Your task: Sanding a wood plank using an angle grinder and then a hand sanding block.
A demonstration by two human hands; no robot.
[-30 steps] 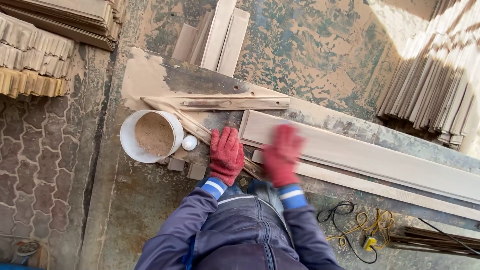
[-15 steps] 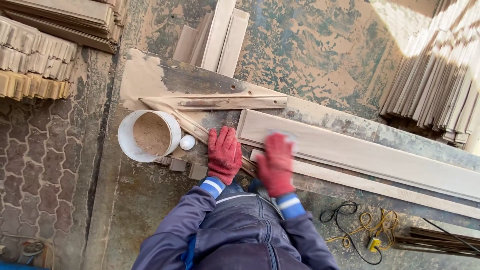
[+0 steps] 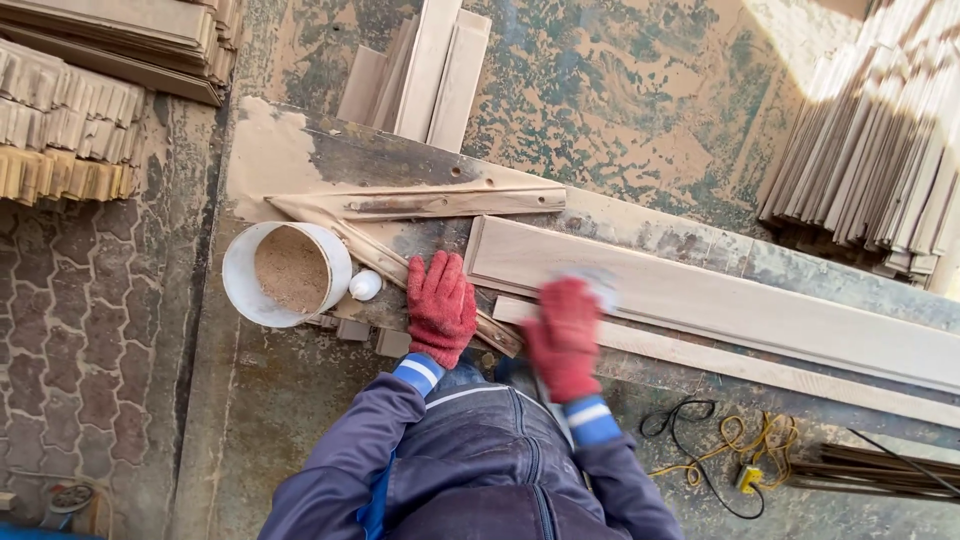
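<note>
While the left hand (image 3: pixel 440 305) lies flat, fingers spread and gripping nothing, on the workbench (image 3: pixel 290 160) beside the near end of the long pale board (image 3: pixel 720 300), the right hand (image 3: pixel 565 335) presses down on that board. The right hand is motion-blurred; a pale pad or cloth seems to show at its fingertips, but whether the fingers are closed on it cannot be told.

For a good rubbing pass, judged from this posture: keep the palm flat, follow the board's length, and let the left hand brace close to the working area so the board does not shift.

A white bucket (image 3: pixel 287 272) of tan powder stands just left of the left hand, a small white object (image 3: pixel 365 285) touching its rim. A narrower strip (image 3: pixel 760 365) lies alongside the board. The bench top is dusty and stained. Stacked slats (image 3: pixel 880 170) stand at right, timber stacks (image 3: pixel 70 130) at left, and yellow and black cables (image 3: pixel 715 450) lie on the floor.
</note>
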